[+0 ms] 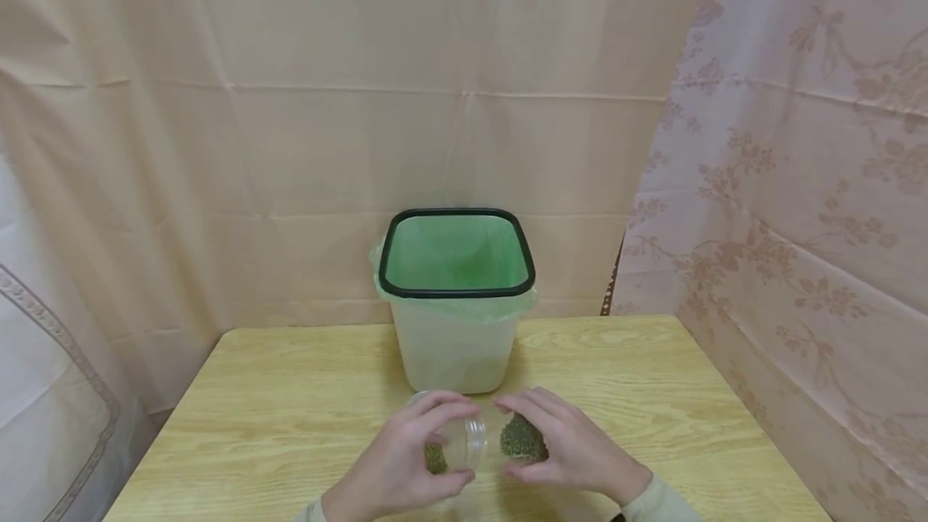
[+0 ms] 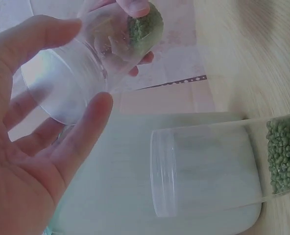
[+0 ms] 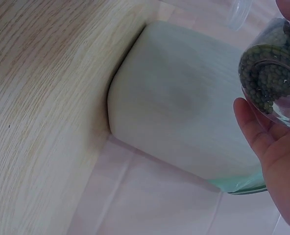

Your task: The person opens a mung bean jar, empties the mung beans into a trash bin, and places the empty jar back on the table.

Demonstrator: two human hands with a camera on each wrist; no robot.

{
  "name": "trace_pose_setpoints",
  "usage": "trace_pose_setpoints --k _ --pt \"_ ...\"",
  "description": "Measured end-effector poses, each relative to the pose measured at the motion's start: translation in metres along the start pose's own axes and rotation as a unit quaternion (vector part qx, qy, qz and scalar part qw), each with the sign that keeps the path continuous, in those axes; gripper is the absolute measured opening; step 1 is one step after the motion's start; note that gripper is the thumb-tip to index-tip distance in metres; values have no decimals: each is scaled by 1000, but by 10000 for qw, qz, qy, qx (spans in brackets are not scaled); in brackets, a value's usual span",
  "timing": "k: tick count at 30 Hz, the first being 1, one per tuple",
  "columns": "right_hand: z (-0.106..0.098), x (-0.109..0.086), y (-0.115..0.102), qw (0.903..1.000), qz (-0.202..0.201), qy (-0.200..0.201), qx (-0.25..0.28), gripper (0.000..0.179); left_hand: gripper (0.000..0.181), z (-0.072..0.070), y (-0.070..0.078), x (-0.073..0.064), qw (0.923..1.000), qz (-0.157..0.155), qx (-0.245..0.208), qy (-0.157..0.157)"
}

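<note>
My right hand [image 1: 573, 441] holds a clear jar [image 1: 524, 439] tipped on its side, with green beans gathered at its base end. At the jar's other end, the fingers and thumb of my left hand [image 1: 406, 453] curl round the clear rim [image 2: 61, 81]; whether a separate lid sits there I cannot tell. A second clear jar [image 2: 284, 154], with green beans in its bottom, stands upright on the table. In the head view my left hand covers most of that jar. The right wrist view shows the held jar's round base [image 3: 272, 73], with beans behind it.
A white bin [image 1: 457, 349] with a green liner [image 1: 464, 252] and black rim [image 1: 457, 293] stands at the table's back edge, just beyond my hands. Beneath everything is a wood-grain table [image 1: 290, 393]. Cloth curtains [image 1: 326, 143] hang behind and to the sides.
</note>
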State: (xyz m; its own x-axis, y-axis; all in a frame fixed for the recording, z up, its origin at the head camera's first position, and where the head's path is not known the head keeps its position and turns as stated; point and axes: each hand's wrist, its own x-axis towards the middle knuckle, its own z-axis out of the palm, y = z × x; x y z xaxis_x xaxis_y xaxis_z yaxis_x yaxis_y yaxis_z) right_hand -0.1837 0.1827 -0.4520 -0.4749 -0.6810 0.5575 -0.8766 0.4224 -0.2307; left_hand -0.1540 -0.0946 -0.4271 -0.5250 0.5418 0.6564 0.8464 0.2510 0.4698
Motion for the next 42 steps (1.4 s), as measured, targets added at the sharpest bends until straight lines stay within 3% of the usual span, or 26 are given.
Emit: trace_pose_setpoints --k 3,10,13,17,20,26,35,42 --pt "0 0 1 10000 -4 -9 12 75 63 0 0 -1 9993 -280 -251 41" --pt "1 0 -1 10000 27 -27 71 76 66 -1 0 -2 9980 -571 -206 174" --pt "2 0 0 9999 31 -23 97 78 73 -2 -1 -2 9992 -402 -21 6" --pt "2 0 1 9999 33 -25 105 77 71 -2 -3 -1 9985 272 468 -108" --pt "3 0 1 9999 54 -35 105 75 68 -2 -3 0 9980 411 484 -68" --pt "3 -1 1 9998 80 -66 146 75 65 -2 -1 -1 9998 29 -150 -114" --pt "4 -4 -1 9996 174 -27 200 79 67 -2 2 -3 9953 -745 -575 -211" --pt "5 -5 0 9995 219 -3 236 82 63 -1 2 -5 9938 -849 -691 -182"
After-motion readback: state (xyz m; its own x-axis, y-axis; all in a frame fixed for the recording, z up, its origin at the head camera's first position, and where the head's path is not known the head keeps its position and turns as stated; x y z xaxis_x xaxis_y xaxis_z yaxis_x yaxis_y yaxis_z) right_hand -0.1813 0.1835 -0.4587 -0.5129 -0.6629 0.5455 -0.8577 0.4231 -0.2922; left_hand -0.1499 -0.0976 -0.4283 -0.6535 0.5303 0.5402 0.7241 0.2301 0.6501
